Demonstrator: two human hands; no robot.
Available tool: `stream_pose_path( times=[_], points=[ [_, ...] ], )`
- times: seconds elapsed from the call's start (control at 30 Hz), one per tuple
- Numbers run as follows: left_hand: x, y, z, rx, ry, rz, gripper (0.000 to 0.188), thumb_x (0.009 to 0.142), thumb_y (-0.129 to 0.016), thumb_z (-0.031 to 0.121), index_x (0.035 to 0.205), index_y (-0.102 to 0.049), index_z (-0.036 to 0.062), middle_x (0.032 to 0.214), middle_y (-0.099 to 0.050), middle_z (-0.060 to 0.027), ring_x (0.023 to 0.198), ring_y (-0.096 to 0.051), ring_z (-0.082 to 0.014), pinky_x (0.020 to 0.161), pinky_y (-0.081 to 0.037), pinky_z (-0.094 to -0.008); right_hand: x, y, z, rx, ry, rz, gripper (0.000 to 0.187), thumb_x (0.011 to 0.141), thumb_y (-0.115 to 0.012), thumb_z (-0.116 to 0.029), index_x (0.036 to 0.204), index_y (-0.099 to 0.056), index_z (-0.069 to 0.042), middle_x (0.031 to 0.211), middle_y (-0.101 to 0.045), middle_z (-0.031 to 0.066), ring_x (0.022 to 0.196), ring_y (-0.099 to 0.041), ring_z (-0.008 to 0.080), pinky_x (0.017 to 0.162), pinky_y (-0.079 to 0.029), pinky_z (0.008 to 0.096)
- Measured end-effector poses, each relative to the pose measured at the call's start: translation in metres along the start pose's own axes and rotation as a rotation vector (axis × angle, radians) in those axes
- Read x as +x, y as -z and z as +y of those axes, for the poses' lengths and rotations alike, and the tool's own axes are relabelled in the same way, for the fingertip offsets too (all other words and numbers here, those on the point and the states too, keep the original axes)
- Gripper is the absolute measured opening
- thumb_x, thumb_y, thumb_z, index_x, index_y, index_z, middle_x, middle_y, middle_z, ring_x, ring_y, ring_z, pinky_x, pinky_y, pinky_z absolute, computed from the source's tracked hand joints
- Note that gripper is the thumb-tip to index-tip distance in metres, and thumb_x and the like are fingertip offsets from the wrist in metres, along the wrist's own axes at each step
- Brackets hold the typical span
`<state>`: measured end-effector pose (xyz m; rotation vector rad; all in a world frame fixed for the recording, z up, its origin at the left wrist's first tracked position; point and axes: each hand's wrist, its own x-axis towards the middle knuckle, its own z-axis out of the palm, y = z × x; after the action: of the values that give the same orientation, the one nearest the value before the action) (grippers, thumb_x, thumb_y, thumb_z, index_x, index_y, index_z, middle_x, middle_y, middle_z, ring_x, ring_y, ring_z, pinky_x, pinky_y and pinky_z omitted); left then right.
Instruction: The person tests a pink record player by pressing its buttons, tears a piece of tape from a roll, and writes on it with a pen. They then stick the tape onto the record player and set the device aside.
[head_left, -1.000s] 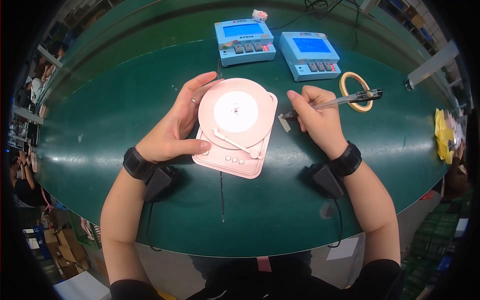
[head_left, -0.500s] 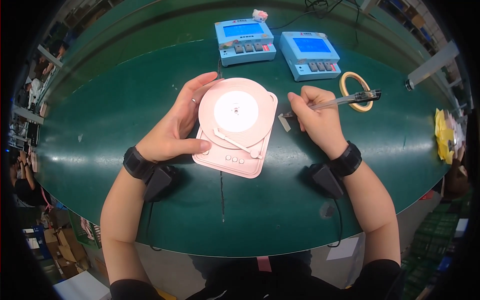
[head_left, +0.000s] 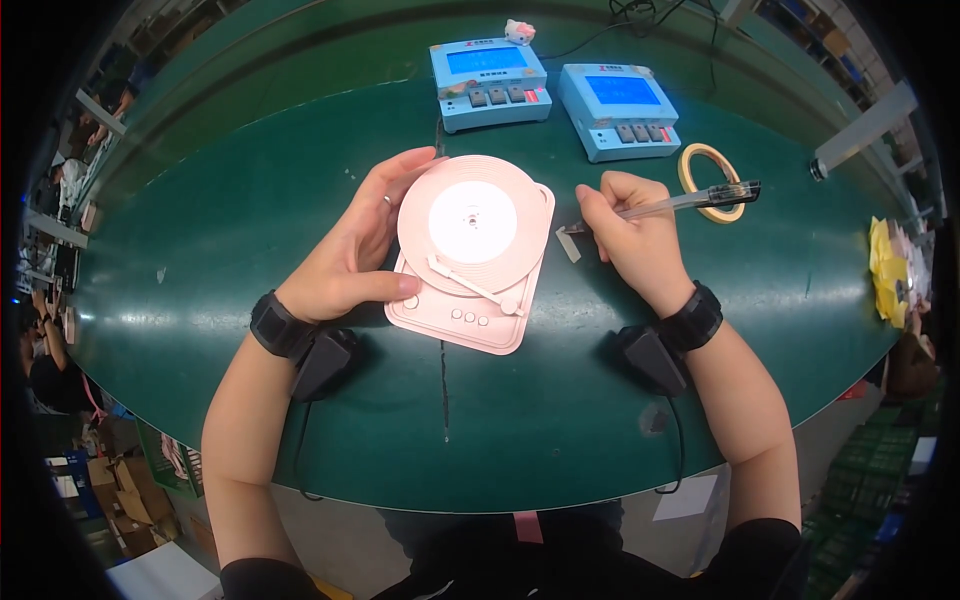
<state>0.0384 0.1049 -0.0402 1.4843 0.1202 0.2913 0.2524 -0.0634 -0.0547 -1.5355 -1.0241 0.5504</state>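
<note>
A pink toy record player [head_left: 430, 318] with a round white-centred disc [head_left: 473, 222], a small tonearm and a row of little buttons faces up in front of me. My left hand [head_left: 352, 255] grips its left side, the thumb lying on the top face just above a round knob at the lower left corner and the fingers behind the edge. To the right of the player, my right hand [head_left: 632, 232] is closed around a clear-barrelled pen [head_left: 690, 200], its dark end pointing right. By the fingertips of that hand is a small pale strip of tape [head_left: 570, 246].
Two light-blue testing boxes with screens, the left box [head_left: 490, 85] and the right box [head_left: 622, 112], stand at the back. A roll of tape [head_left: 688, 172] lies beyond my right hand. Yellow material [head_left: 885, 272] sits at the far right. Black wrist devices trail cables over the green table [head_left: 560, 420].
My left thumb has shifted slightly up, so more of the round knob shows. The left box's screen looks different. My right hand and the pen stay nearly still.
</note>
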Motion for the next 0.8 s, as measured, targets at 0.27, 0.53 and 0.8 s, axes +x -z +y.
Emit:
stream_pose_path(
  times=[0.27,0.53,0.8],
  points=[
    [0.001,0.0029,-0.0015,-0.051,0.01,0.002,0.099,0.056,-0.067,0.013,0.142,-0.019,0.0065,0.145,-0.026,-0.0126,0.135,-0.024,-0.0257,0.112,-0.012,-0.0359,-0.0006,0.0,0.0001,-0.026,0.018,0.015,0.039,0.086,-0.058,-0.012,0.054,-0.037,-0.008,0.046,-0.043,-0.0038,0.036,-0.037,0.0016,0.034,-0.024,0.0197],
    [0.0025,0.0025,-0.0019,-0.044,0.011,0.004,0.1,0.053,-0.066,0.015,0.142,-0.021,0.0062,0.145,-0.026,-0.0125,0.135,-0.024,-0.0258,0.113,-0.012,-0.0357,-0.0016,-0.0014,-0.0026,-0.004,-0.022,-0.009,0.039,0.086,-0.058,-0.012,0.054,-0.037,-0.008,0.046,-0.043,-0.0037,0.036,-0.038,0.0018,0.035,-0.024,0.0197],
    [0.0021,0.0028,-0.0017,-0.038,0.009,0.007,0.101,0.052,-0.065,0.014,0.142,-0.021,0.0055,0.144,-0.026,-0.0128,0.136,-0.023,-0.0259,0.113,-0.011,-0.0355,-0.0008,0.0001,-0.0002,-0.013,-0.016,0.016,0.038,0.086,-0.058,-0.011,0.054,-0.037,-0.008,0.046,-0.043,-0.0034,0.036,-0.038,0.002,0.035,-0.025,0.0198]
  ],
)
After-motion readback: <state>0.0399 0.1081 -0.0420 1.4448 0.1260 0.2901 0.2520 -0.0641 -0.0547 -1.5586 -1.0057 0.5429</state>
